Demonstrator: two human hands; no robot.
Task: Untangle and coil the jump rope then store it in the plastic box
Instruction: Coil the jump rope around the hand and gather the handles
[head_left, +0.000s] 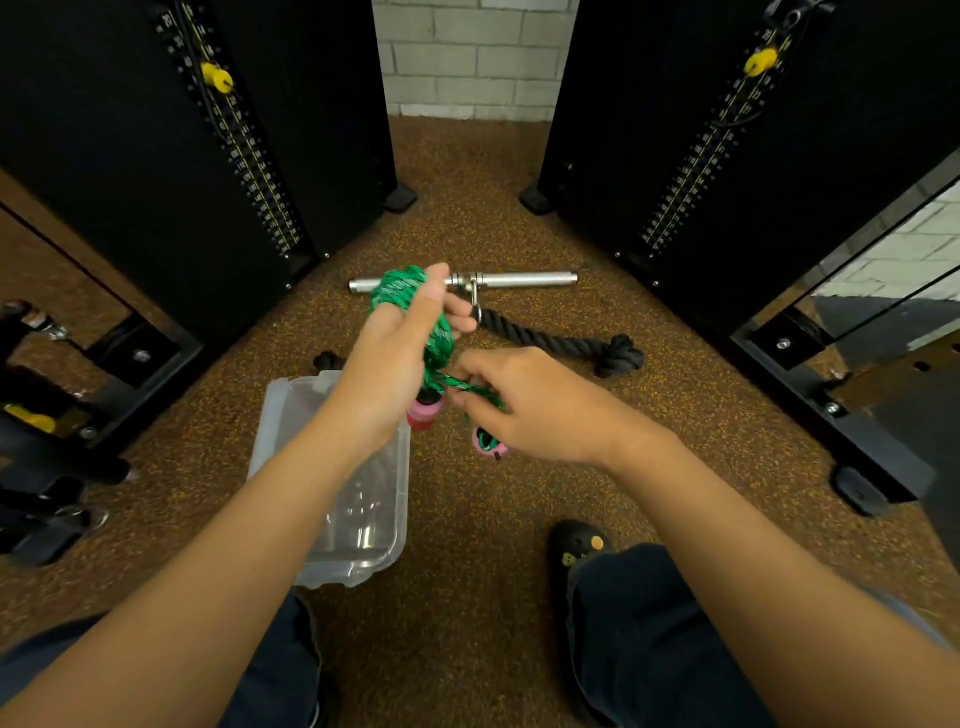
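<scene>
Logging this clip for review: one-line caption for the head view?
Left hand holds the coiled green jump rope while right hand wraps its end, above the clear plastic box.

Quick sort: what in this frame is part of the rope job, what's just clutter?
Job:
- green jump rope, bundled in the left hand
- right hand, pinching a strand
- clear plastic box, on the floor

Clutter:
- chrome bar handle
- black tricep rope
- weight stacks

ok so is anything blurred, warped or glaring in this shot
Head view: wide-angle lens bows the weight stacks outward; the left hand and right hand on the green jump rope are slightly motion-soft; glare spots on the plastic box and steel bar.
</scene>
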